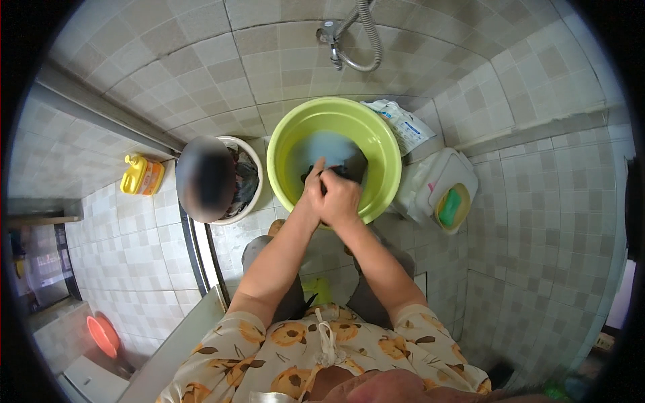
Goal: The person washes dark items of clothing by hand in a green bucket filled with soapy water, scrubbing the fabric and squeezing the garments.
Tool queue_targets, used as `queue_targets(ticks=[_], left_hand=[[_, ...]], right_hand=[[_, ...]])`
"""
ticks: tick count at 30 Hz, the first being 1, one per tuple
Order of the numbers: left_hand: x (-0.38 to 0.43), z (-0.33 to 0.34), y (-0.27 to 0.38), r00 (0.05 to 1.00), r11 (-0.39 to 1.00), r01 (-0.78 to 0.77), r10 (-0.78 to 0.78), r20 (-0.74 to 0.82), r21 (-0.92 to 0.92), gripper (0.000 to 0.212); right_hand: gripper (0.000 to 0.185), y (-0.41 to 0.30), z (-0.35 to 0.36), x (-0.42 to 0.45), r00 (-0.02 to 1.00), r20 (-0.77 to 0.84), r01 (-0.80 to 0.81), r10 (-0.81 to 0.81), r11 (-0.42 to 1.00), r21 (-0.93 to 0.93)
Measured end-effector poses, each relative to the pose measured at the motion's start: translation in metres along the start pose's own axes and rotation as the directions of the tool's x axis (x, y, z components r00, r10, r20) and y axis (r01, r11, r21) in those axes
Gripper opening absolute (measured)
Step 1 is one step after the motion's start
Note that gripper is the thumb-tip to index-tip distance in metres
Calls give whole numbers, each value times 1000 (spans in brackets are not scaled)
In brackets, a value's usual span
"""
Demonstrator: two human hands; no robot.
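Note:
A large lime-green plastic basin [283,146] stands on the tiled floor between my knees and the wall. Cloudy bluish water [327,146] fills its lower part, with a dark cloth [359,166] partly under it. Over the near side of the basin, my left hand [313,187] and my right hand [341,195] are pressed together. Both are closed on the dark cloth, most of which my fingers and the water hide.
Left of the basin, a white tub [260,174] holds dark clothes [246,176], partly covered by a blurred patch. Beyond is a yellow detergent jug [141,175]. On the right are a white packet [403,126], a white bin [433,176] and green soap [450,207]. A shower hose [370,40] hangs above.

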State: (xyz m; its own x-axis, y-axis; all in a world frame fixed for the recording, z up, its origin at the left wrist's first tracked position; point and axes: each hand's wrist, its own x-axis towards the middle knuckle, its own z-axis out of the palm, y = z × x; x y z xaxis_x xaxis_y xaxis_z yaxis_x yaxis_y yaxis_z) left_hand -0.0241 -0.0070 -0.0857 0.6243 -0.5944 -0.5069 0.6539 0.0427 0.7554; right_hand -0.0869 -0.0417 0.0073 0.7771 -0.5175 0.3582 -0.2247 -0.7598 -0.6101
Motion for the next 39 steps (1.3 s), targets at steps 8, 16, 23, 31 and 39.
queue_targets(ticks=[8,16,23,31,39], left_hand=[[-14,32,24,953,832,299,-283,105,-467,23],[-37,47,25,949,810,311,-232,215,-497,32],[-17,21,51,953,762,293,-282,112,-577,31],[6,-10,53,977,676,185,-206,57,-713,26],[13,-27,50,1000,941,24,-17,23,-337,22]], right_hand=[[33,66,0,30,947,-142,-297,287,953,-53],[36,78,2,39,929,-154,-357,337,925,-129],[43,75,-5,43,956,-24,-287,293,949,133],[91,35,-28,21,882,469,24,-46,998,52],[43,51,-13,32,866,487,-227,115,958,178]])
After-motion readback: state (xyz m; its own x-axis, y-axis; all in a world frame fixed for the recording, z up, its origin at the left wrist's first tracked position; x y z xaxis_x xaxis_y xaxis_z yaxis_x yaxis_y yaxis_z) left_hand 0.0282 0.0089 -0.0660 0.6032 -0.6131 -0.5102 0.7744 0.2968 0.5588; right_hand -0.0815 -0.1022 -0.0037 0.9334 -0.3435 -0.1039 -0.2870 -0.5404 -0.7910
